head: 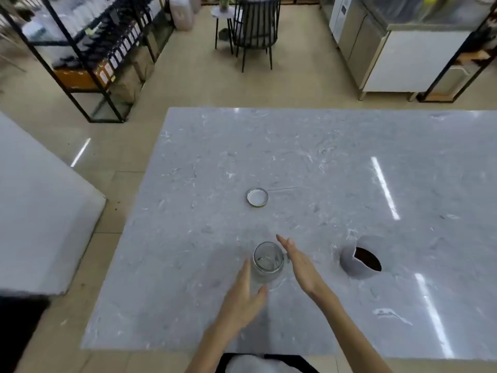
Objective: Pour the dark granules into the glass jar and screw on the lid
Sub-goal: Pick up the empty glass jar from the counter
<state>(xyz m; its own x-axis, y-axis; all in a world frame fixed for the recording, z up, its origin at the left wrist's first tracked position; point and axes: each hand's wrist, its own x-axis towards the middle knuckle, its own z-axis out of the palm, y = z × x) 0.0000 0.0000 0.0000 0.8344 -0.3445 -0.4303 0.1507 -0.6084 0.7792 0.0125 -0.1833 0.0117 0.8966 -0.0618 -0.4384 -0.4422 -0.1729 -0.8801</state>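
Straight, relaxed fingers [246, 268] of the left hand [240, 294] lie along the left side of the glass jar [267, 262], gripping nothing. The right hand [301, 265] is flat and released too, just beside the jar's right side; whether either hand touches the glass I cannot tell. The jar stands upright and open on the grey worktop [309, 157], towards its near edge. The lid [257, 197] lies apart, further towards the far edge. Right of the jar, a grey cup [351, 265] holds the dark granules [368, 259].
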